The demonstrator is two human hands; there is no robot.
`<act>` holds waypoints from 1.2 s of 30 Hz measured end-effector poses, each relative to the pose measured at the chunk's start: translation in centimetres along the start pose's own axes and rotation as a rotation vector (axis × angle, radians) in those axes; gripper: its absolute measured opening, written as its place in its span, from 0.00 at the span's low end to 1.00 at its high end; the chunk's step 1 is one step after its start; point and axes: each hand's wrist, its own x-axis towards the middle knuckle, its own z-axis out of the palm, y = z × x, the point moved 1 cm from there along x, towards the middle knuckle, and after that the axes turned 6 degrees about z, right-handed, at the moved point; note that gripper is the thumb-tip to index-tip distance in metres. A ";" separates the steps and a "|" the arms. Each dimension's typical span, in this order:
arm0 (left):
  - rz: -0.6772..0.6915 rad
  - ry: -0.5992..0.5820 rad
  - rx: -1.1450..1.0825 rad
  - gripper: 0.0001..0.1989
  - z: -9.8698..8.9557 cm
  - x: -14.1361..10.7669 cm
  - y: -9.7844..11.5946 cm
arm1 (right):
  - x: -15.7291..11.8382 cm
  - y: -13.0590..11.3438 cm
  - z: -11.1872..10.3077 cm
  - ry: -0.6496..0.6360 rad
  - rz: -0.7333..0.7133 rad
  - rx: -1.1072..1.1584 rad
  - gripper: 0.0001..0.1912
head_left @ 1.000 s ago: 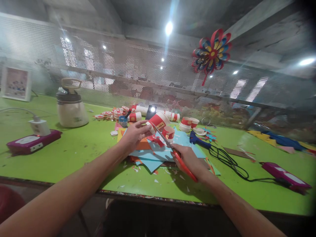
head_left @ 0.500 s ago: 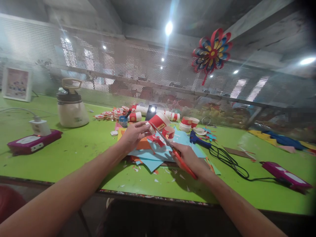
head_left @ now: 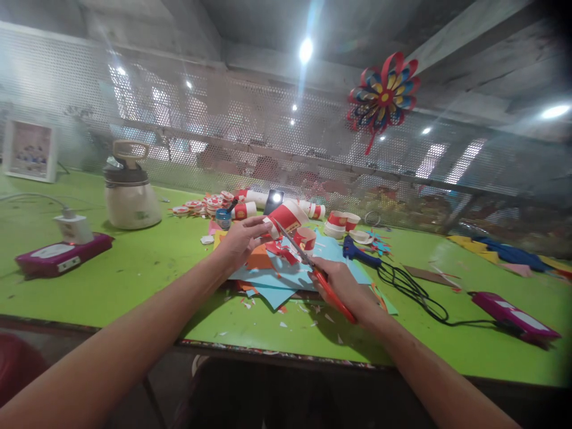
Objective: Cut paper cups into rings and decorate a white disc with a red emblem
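Observation:
My left hand [head_left: 243,238] grips a red and white paper cup [head_left: 290,217], tilted on its side above the sheets. In my right hand [head_left: 337,283] are scissors with red handles [head_left: 333,298]; their blades point up and left and reach the cup's near side. Whether the blades are cutting into the paper I cannot tell. Beneath both hands lie light blue paper sheets [head_left: 272,296] with an orange piece [head_left: 259,259] on top. Another cut red cup [head_left: 305,238] stands just behind the blades, with red scraps beside it.
A blue glue gun [head_left: 361,253] with a black cord lies to the right, wired to a purple power strip [head_left: 513,316]. More paper cups [head_left: 337,221], a small blue jar [head_left: 223,218] and a lit phone [head_left: 273,202] stand behind. At left are a sprayer bottle [head_left: 131,199] and another power strip [head_left: 62,256].
The scissor blades look slightly further apart around the cup's edge, and the cup has tipped a little. Both hands stay almost in place.

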 end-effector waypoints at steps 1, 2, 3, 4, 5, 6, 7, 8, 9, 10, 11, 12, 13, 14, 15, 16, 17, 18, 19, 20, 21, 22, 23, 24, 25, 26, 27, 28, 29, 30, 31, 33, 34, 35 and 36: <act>-0.001 0.003 0.002 0.08 0.0 0.0 0.0 | 0.0 0.0 0.0 0.001 -0.002 0.008 0.17; -0.002 0.005 0.005 0.08 0.0 0.0 0.1 | 0.1 0.1 0.0 0.001 -0.004 0.017 0.18; -0.002 0.007 0.008 0.09 0.0 0.0 0.0 | 0.1 0.1 0.0 0.001 -0.005 0.025 0.19; 0.001 0.010 0.012 0.10 0.0 -0.1 0.0 | 0.1 0.1 0.0 -0.001 -0.006 0.033 0.20; 0.005 0.014 0.018 0.10 0.1 -0.1 -0.1 | 0.1 0.1 0.0 -0.005 -0.007 0.039 0.20; 0.012 0.018 0.025 0.11 0.1 -0.1 -0.1 | 0.1 0.1 -0.1 -0.009 -0.008 0.043 0.19; 0.021 0.022 0.034 0.12 0.1 -0.2 -0.2 | 0.1 0.1 -0.1 -0.013 -0.009 0.046 0.19; 0.030 0.024 0.045 0.12 0.2 -0.2 -0.2 | 0.2 0.1 -0.1 -0.015 -0.010 0.048 0.18; 0.039 0.023 0.057 0.13 0.2 -0.2 -0.2 | 0.2 0.0 -0.1 -0.015 -0.011 0.050 0.18; 0.046 0.019 0.072 0.13 0.2 -0.2 -0.2 | 0.2 0.0 -0.1 -0.013 -0.011 0.051 0.18; 0.053 0.015 0.088 0.14 0.2 -0.3 -0.2 | 0.2 0.0 -0.1 -0.009 -0.012 0.052 0.18; 0.059 0.010 0.106 0.15 0.2 -0.3 -0.1 | 0.1 -0.1 -0.1 -0.006 -0.012 0.051 0.18; 0.065 0.005 0.123 0.16 0.2 -0.3 -0.1 | 0.1 -0.1 -0.1 -0.005 -0.013 0.049 0.18; 0.072 0.000 0.138 0.16 0.2 -0.3 0.0 | 0.1 -0.2 -0.1 -0.004 -0.014 0.044 0.18; 0.078 -0.005 0.149 0.17 0.3 -0.4 0.0 | 0.0 -0.2 -0.1 -0.004 -0.017 0.038 0.17; 0.085 -0.009 0.156 0.17 0.3 -0.4 0.0 | 0.0 -0.2 -0.1 -0.003 -0.020 0.032 0.17; 0.092 -0.015 0.159 0.17 0.3 -0.4 0.1 | 0.0 -0.2 -0.1 -0.001 -0.024 0.026 0.17; 0.098 -0.020 0.159 0.17 0.4 -0.4 0.1 | 0.0 -0.2 0.0 0.001 -0.029 0.020 0.16; 0.104 -0.024 0.157 0.17 0.4 -0.5 0.1 | -0.1 -0.2 0.0 0.005 -0.033 0.015 0.16; 0.108 -0.027 0.153 0.17 0.5 -0.5 0.1 | -0.1 -0.2 0.0 0.007 -0.036 0.010 0.16; 0.112 -0.029 0.149 0.17 0.5 -0.5 0.1 | -0.1 -0.2 0.1 0.011 -0.038 0.004 0.15; 0.114 -0.029 0.146 0.16 0.6 -0.6 0.1 | -0.1 -0.2 0.1 0.015 -0.039 -0.003 0.15; 0.114 -0.029 0.142 0.16 0.6 -0.6 0.0 | -0.1 -0.2 0.1 0.019 -0.037 -0.010 0.14; 0.114 -0.029 0.139 0.16 0.6 -0.6 0.0 | -0.1 -0.2 0.1 0.023 -0.036 -0.017 0.13; 0.114 -0.027 0.136 0.15 0.6 -0.5 0.0 | -0.2 -0.2 0.2 0.026 -0.034 -0.023 0.13; 0.114 -0.026 0.133 0.15 0.6 -0.5 0.1 | -0.2 -0.2 0.2 0.029 -0.032 -0.027 0.13; 0.115 -0.025 0.129 0.15 0.5 -0.4 0.1 | -0.1 -0.2 0.2 0.031 -0.030 -0.030 0.12; 0.116 -0.026 0.123 0.15 0.5 -0.4 0.1 | -0.1 -0.2 0.2 0.034 -0.029 -0.031 0.12; 0.117 -0.029 0.114 0.15 0.4 -0.3 0.1 | -0.1 -0.1 0.1 0.037 -0.029 -0.029 0.12; 0.116 -0.035 0.103 0.15 0.4 -0.3 0.2 | -0.1 -0.1 0.1 0.039 -0.029 -0.026 0.12; 0.115 -0.040 0.092 0.15 0.4 -0.2 0.2 | 0.0 -0.1 0.2 0.039 -0.031 -0.021 0.12; 0.107 -0.044 0.076 0.16 0.3 -0.2 0.2 | 0.0 0.0 0.2 0.040 -0.036 -0.008 0.13; 0.102 -0.040 0.073 0.16 0.3 -0.2 0.2 | 0.0 0.1 0.2 0.040 -0.038 0.000 0.13; 0.100 -0.032 0.075 0.17 0.2 -0.1 0.1 | 0.0 0.2 0.3 0.040 -0.039 0.008 0.13; 0.100 -0.023 0.081 0.17 0.2 -0.1 0.1 | 0.1 0.2 0.3 0.040 -0.042 0.017 0.14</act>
